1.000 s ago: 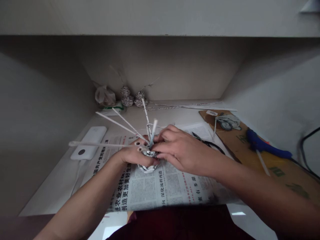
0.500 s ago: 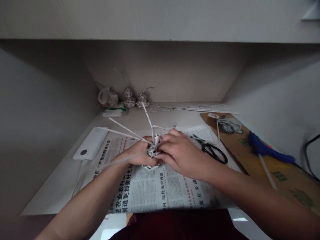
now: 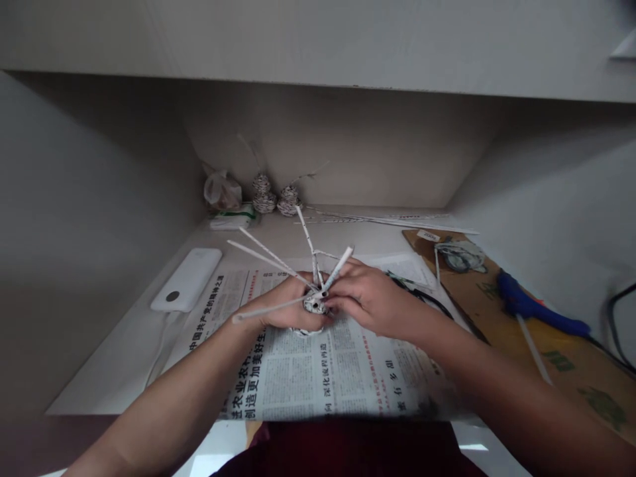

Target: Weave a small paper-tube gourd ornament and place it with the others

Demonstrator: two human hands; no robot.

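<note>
My left hand (image 3: 288, 303) is closed around a small woven piece of rolled newspaper (image 3: 314, 305), above the newspaper sheet (image 3: 293, 377). Several thin paper tubes stick up and out from its top, some leaning left over my wrist. A thicker-looking paper tube (image 3: 338, 270) rises between the piece and my right hand (image 3: 365, 295). The fingers of that hand are pinched on a paper tube at the right side of the opening; their tips are partly hidden. Black scissors (image 3: 432, 301) lie just behind my right wrist, mostly covered by it.
Two gourd-shaped woven pieces (image 3: 264, 193) stand by the back wall beside a plastic bag (image 3: 222, 191). Long paper tubes (image 3: 392, 217) lie along the back. To the left is a white power bank (image 3: 187, 281) with a cable. A blue glue gun (image 3: 539, 306) rests on cardboard (image 3: 477, 298) at right.
A paper tube now angles up to the right beside my right fingers, where it stood nearly end-on before. The whole view has shifted slightly, and my left hand keeps its grip.
</note>
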